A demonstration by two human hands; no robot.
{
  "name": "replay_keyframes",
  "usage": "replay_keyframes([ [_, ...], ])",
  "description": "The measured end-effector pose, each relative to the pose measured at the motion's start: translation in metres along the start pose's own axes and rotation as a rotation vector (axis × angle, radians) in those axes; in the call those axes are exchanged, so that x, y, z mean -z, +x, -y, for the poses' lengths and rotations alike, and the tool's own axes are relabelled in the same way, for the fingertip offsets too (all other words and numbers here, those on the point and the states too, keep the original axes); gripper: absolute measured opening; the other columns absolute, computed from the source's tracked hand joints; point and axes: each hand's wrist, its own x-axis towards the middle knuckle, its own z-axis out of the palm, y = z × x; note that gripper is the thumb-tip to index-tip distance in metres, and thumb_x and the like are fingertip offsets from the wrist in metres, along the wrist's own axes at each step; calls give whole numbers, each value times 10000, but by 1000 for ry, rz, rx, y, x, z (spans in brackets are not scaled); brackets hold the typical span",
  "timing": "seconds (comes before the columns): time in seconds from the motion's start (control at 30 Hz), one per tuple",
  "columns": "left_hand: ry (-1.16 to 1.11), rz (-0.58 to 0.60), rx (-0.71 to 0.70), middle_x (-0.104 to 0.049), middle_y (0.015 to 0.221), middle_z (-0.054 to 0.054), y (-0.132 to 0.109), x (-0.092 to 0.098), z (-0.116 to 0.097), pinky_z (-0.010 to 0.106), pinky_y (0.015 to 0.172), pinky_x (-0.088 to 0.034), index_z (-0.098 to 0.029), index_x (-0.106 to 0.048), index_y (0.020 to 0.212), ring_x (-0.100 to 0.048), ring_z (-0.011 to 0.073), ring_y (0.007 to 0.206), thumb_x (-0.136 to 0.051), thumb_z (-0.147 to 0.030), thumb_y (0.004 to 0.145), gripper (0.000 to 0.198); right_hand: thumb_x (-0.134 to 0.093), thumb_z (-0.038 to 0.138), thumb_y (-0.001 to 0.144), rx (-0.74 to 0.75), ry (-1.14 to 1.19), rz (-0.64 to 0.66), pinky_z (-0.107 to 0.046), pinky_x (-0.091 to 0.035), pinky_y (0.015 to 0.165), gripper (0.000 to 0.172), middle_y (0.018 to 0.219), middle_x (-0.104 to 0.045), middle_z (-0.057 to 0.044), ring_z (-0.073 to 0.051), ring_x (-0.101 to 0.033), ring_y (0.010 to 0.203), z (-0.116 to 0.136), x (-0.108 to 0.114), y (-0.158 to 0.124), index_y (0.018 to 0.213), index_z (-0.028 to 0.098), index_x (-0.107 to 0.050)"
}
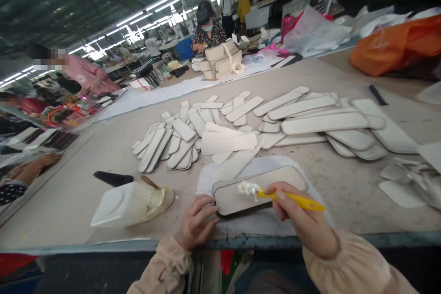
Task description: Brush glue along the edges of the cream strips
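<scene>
My right hand (pixel 303 213) is closed around a yellow-handled brush (pixel 296 199). White paste clings to its bristles, which rest on a grey rounded panel (pixel 229 200). At the left end of this panel, my left hand (pixel 198 220) grips the edge with bent fingers. Another rounded panel (pixel 292 177) shows behind it, partly covered. Both lie on a white sheet (pixel 203 174) near the table's front edge. Left of my left hand, a cut-open white plastic jug (pixel 113 206) lies on its side with pale paste and a brown stick (pixel 150 182) in its opening.
Many pale rounded strips (pixel 324 121) lie heaped across the middle of the table (pixel 69 183). A black-handled object (pixel 113 178) is behind the jug. An orange bag (pixel 396 46) sits far right. A co-worker (pixel 206 27) sits across; another person's hand (pixel 34 167) rests at left.
</scene>
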Motion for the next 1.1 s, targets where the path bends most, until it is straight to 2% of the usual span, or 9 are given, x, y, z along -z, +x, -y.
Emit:
replay_keyframes([
  [0.1, 10, -26, -42, -648, 1058, 121, 1, -8, 5, 414, 854, -535, -170, -624, 1066, -600, 215, 1004, -598, -87, 821, 260, -451, 490, 941, -82, -1, -9, -260, -358, 547, 346, 505, -439, 54, -113, -412, 502, 6, -31, 11, 912, 184, -610],
  [0.2, 17, -50, -60, -673, 1014, 103, 2, -13, 7, 385, 841, -543, -186, -637, 1052, -613, 198, 962, -613, -80, 824, 252, -442, 526, 928, -166, 3, -29, -251, -337, 519, 392, 457, -411, 69, -105, -384, 462, 6, -52, 21, 885, 175, -612],
  [0.37, 1, -58, -58, -685, 989, 97, 0, -14, 9, 347, 828, -556, -190, -655, 1057, -616, 195, 965, -630, -104, 833, 241, -467, 480, 893, -231, -66, -50, -252, -357, 515, 341, 433, -413, 68, -112, -406, 450, 5, -65, 29, 822, 189, -629],
  [0.47, 3, -64, -54, -688, 982, 91, -1, -15, 11, 342, 830, -559, -194, -665, 1054, -621, 191, 958, -630, -108, 837, 237, -479, 453, 865, -255, -162, -120, -270, -345, 475, 302, 448, -439, 52, -130, -420, 442, 8, -47, 32, 800, 213, -651],
  [0.67, 8, -75, -59, -694, 992, 85, -2, -18, 14, 346, 842, -559, -197, -676, 1048, -623, 190, 951, -632, -110, 839, 230, -479, 455, 843, -193, -546, -406, -293, -373, 514, 321, 485, -499, 33, -157, -493, 487, 20, 42, 28, 782, 213, -681],
  [0.77, 16, -89, -67, -700, 980, 77, -1, -18, 14, 334, 845, -558, -190, -678, 1036, -623, 184, 942, -645, -100, 830, 227, -493, 447, 851, -190, -608, -496, -290, -376, 544, 311, 495, -486, 36, -148, -487, 503, 28, 61, 20, 799, 196, -669],
  [0.87, 27, -107, -65, -709, 974, 68, -1, -18, 13, 330, 861, -555, -184, -679, 1010, -630, 177, 935, -656, -101, 825, 205, -511, 458, 869, -143, -458, -458, -275, -376, 540, 294, 506, -459, 46, -136, -469, 509, 31, 35, 10, 832, 199, -646],
  [1.0, 40, -109, -66, -716, 973, 60, -1, -19, 13, 326, 862, -557, -193, -685, 984, -646, 172, 928, -646, -120, 837, 169, -490, 468, 900, -115, -176, -182, -252, -375, 511, 316, 507, -454, 54, -115, -457, 487, 24, -33, 4, 832, 193, -629],
  [1.1, 48, -105, -66, -717, 974, 62, -2, -19, 15, 334, 852, -562, -200, -686, 993, -648, 176, 922, -633, -129, 849, 169, -471, 429, 904, -170, -175, -55, -243, -381, 503, 293, 492, -457, 55, -113, -465, 476, 14, -62, 6, 812, 199, -626],
])
